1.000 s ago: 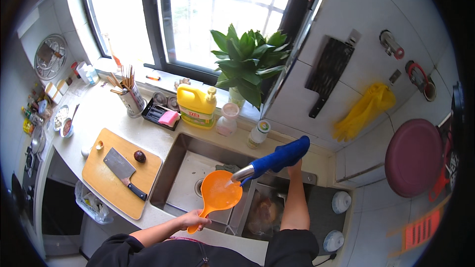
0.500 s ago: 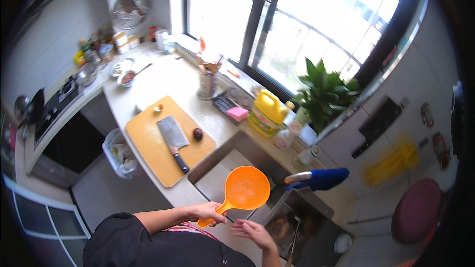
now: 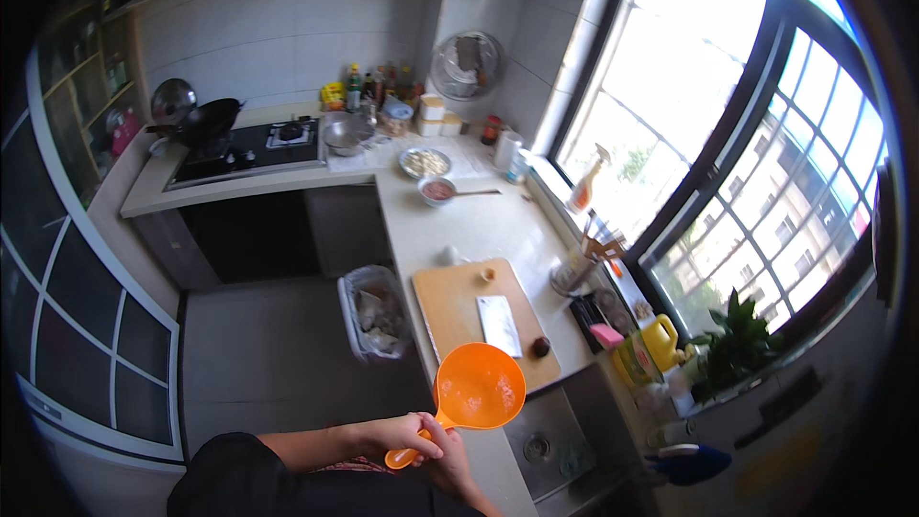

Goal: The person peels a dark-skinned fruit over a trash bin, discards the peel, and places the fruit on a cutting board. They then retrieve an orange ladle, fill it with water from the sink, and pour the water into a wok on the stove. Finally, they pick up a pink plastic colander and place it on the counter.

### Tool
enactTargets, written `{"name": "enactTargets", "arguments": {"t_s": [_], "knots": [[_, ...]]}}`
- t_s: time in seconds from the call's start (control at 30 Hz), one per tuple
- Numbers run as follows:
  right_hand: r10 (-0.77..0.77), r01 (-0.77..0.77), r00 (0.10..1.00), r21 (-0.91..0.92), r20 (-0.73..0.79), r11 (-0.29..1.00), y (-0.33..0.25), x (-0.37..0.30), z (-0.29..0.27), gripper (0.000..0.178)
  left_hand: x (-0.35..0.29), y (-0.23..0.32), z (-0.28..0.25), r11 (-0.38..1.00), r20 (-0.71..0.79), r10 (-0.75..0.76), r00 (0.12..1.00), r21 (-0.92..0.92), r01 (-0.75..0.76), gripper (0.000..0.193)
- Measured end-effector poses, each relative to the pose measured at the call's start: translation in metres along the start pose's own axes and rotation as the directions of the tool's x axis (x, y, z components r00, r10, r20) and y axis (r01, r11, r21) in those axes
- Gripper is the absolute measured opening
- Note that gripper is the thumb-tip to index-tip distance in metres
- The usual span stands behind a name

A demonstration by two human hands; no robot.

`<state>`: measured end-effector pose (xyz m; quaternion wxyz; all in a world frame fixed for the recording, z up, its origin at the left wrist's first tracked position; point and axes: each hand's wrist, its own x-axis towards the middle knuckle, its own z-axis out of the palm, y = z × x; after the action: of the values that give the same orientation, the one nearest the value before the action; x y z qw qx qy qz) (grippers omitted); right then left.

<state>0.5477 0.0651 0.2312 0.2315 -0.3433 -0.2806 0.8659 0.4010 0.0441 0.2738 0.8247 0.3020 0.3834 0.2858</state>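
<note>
My left hand [image 3: 406, 433] is closed round the handle of an orange plastic water scoop [image 3: 481, 385]. The scoop's round bowl has a few pale, wet-looking spots inside. My right hand [image 3: 449, 468] has come up against the handle beside the left and appears to grip it too, though some of its fingers are hidden. Beyond the scoop lies a wooden cutting board [image 3: 445, 292] with a cleaver [image 3: 499, 325], its blade bright with glare and its handle hidden. A dark round item [image 3: 541, 347] and a small brownish piece [image 3: 488, 275] also rest on the board.
Right of the board is a steel sink [image 3: 550, 426], with a yellow jug [image 3: 648, 349] past it. A lined bin [image 3: 375, 314] stands left of the counter. Farther back are a bowl of reddish food [image 3: 438, 191], a plate of pale pieces [image 3: 425, 163] and a gas stove [image 3: 251, 148].
The view has swung left toward the stove, carrying the scoop from over the sink to the board's near edge. My right hand, apart and open before, now meets the handle.
</note>
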Motion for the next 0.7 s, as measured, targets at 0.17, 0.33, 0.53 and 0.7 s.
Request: {"name": "enactTargets", "arguments": {"t_s": [0.17,0.33,0.53,0.7], "knots": [[-0.008,0.006,1.0,-0.062,-0.018,0.998,0.003,0.084,0.096,0.026,-0.069,0.016,-0.091,0.977,0.021,0.185,0.983,-0.113,-0.181,0.034],[0.068,-0.078,0.992,0.093,0.104,0.993,0.007,0.169,0.188,0.014,-0.167,0.026,-0.177,0.931,-0.143,0.167,0.976,-0.302,-0.204,0.035],[0.3,-0.374,0.867,0.121,0.398,0.92,-0.01,0.285,0.298,0.013,-0.251,-0.019,-0.301,0.739,-0.369,0.425,0.826,-0.386,-0.553,0.025],[0.372,-0.425,0.796,0.004,0.477,0.905,-0.03,0.401,0.367,0.016,-0.301,0.011,-0.356,0.646,-0.713,0.469,0.522,-0.126,-0.753,0.014]]}}
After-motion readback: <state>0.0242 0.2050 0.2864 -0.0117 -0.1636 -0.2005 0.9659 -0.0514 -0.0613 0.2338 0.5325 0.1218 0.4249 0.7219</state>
